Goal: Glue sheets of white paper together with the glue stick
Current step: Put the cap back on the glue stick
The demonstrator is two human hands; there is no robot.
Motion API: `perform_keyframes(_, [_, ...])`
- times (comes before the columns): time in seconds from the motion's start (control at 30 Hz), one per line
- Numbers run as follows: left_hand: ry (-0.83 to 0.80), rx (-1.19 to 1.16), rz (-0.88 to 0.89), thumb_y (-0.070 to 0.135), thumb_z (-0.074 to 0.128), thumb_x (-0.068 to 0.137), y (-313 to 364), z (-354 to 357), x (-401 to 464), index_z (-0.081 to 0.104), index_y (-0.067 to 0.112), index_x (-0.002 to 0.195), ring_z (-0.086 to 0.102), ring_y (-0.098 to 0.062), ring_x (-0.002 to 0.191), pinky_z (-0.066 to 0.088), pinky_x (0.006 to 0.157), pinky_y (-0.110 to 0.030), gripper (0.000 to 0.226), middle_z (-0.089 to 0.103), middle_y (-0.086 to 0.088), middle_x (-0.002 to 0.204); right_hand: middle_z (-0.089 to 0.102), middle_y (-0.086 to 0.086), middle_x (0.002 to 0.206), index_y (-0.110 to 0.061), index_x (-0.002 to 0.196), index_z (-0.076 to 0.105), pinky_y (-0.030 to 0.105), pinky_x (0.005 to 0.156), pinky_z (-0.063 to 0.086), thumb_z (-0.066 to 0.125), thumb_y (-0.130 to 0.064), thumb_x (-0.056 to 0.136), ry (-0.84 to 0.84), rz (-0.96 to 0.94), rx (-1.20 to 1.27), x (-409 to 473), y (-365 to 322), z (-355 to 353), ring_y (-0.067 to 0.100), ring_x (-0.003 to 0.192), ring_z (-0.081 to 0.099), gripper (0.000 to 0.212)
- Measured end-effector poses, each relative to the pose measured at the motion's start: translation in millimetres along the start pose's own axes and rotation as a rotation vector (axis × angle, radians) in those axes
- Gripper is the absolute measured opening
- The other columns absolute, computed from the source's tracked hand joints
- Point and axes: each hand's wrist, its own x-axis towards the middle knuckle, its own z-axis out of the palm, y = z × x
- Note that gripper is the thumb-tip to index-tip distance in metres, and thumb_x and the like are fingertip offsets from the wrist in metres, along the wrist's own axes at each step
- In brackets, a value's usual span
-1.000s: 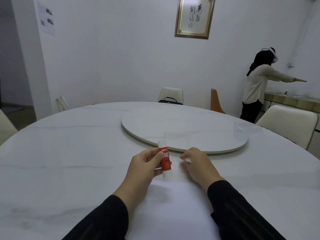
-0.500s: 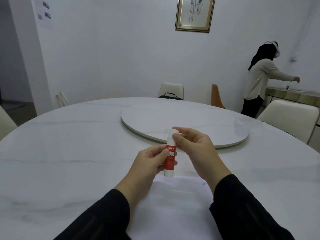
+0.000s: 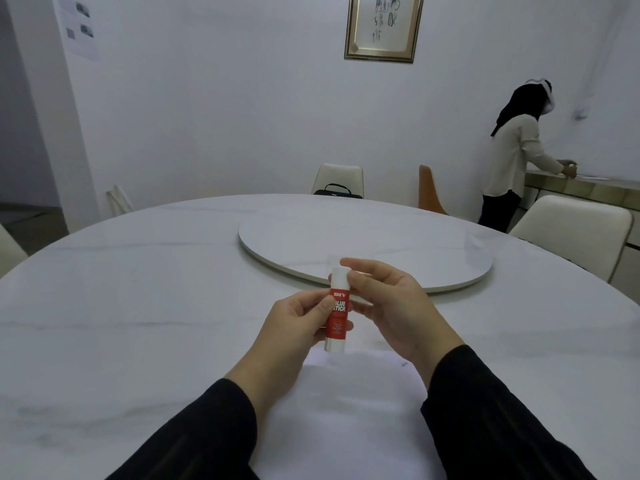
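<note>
**Glue stick up in both hands, cap about to come off**

The glue stick point(image 3: 336, 311) is held up above the white paper point(image 3: 349, 410), which lies flat on the table point(image 3: 138, 323) close to the person. A second ago only the left hand held it, low near the paper, while the right hand rested on the sheet. Now it is higher and both hands are on it. That most likely means the cap comes off next, so gluing has not started yet.

The left hand point(image 3: 298, 327) is curled shut around the red middle of the stick, thumb on the label. The right hand point(image 3: 388, 306) pinches the white cap at the top with its fingertips point(image 3: 358, 280); the other fingers are loose.

The stick stands nearly upright. Its long side runs up and down. The cap end points up and away from the person, and the white bottom end points down at the paper.
</note>
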Motion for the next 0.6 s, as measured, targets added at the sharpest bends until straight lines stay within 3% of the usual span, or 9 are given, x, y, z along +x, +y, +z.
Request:
perform_keyframes(0.07, [-0.002,-0.007,0.01,0.017,0.054,0.091,-0.1,0.7,-0.1,0.069,0.015,0.101,0.073,-0.024,0.08,0.056,0.068,-0.023,0.018,0.076,-0.007,0.093,0.068,0.008,0.082,-0.015,0.099,0.073,0.031,0.075,0.056,0.074,-0.022,0.068,0.013,-0.018,0.002,1.4,3.4,4.7,0.016,0.076,0.066,0.032])
perform_keyframes(0.13, [-0.002,0.004,0.01,0.018,0.055,0.091,-0.8,1.0,-0.1,0.07,0.016,0.1,0.073,-0.024,0.082,0.057,0.069,-0.024,0.017,0.076,-0.007,0.094,0.06,0.004,0.074,-0.015,0.096,0.073,0.031,0.074,0.054,0.075,-0.02,0.073,0.055,-0.047,-0.061,2.8,7.7,11.4,0.015,0.07,0.061,0.023])
perform_keyframes(0.23, [0.021,-0.018,0.001,0.015,0.054,0.091,-1.9,-1.3,1.4,0.07,0.017,0.096,0.072,-0.023,0.08,0.057,0.07,-0.025,0.017,0.076,-0.005,0.091,0.071,0.005,0.092,-0.014,0.101,0.072,0.033,0.083,0.052,0.065,-0.022,0.086,0.067,-0.045,-0.055,3.3,10.4,12.9,0.018,0.082,0.065,0.019])
perform_keyframes(0.33, [0.022,-0.03,-0.005,0.014,0.054,0.091,-2.6,-0.9,1.9,0.07,0.017,0.095,0.073,-0.022,0.079,0.057,0.067,-0.023,0.016,0.076,-0.004,0.087,0.075,0.01,0.102,-0.014,0.105,0.072,0.04,0.096,0.047,0.065,-0.021,0.084,0.074,-0.052,-0.014,2.1,7.7,8.4,0.029,0.103,0.066,0.023])
perform_keyframes(0.37, [0.019,-0.028,-0.007,0.014,0.054,0.091,-3.4,-0.2,2.1,0.07,0.016,0.096,0.073,-0.023,0.079,0.057,0.067,-0.023,0.016,0.076,-0.004,0.088,0.075,0.007,0.096,-0.015,0.105,0.071,0.04,0.095,0.048,0.067,-0.019,0.083,0.093,-0.069,-0.034,3.0,9.3,8.2,0.028,0.098,0.066,0.023])
perform_keyframes(0.43, [0.019,-0.02,-0.013,0.014,0.055,0.091,-4.6,0.0,2.2,0.07,0.017,0.096,0.073,-0.024,0.081,0.057,0.068,-0.024,0.016,0.076,-0.005,0.09,0.065,-0.004,0.074,-0.018,0.102,0.07,0.028,0.08,0.054,0.072,-0.018,0.081,0.118,-0.11,-0.098,3.9,13.6,13.0,0.013,0.075,0.064,0.021])
perform_keyframes(0.5, [0.027,-0.035,-0.02,0.014,0.056,0.09,-4.5,-2.1,2.9,0.071,0.016,0.096,0.073,-0.024,0.081,0.057,0.068,-0.025,0.016,0.076,-0.005,0.091,0.058,-0.004,0.072,-0.018,0.098,0.07,0.019,0.068,0.053,0.071,-0.021,0.082,0.116,-0.123,-0.142,4.5,17.0,17.5,0.005,0.066,0.059,0.016])
perform_keyframes(0.6, [0.034,-0.068,-0.041,0.015,0.056,0.09,-2.9,-5.5,3.6,0.072,0.015,0.096,0.072,-0.022,0.079,0.056,0.065,-0.023,0.017,0.076,-0.005,0.09,0.072,0.0,0.096,-0.018,0.103,0.073,0.033,0.092,0.049,0.061,-0.024,0.089,0.081,-0.087,-0.129,3.1,12.3,13.9,0.014,0.095,0.064,0.018])
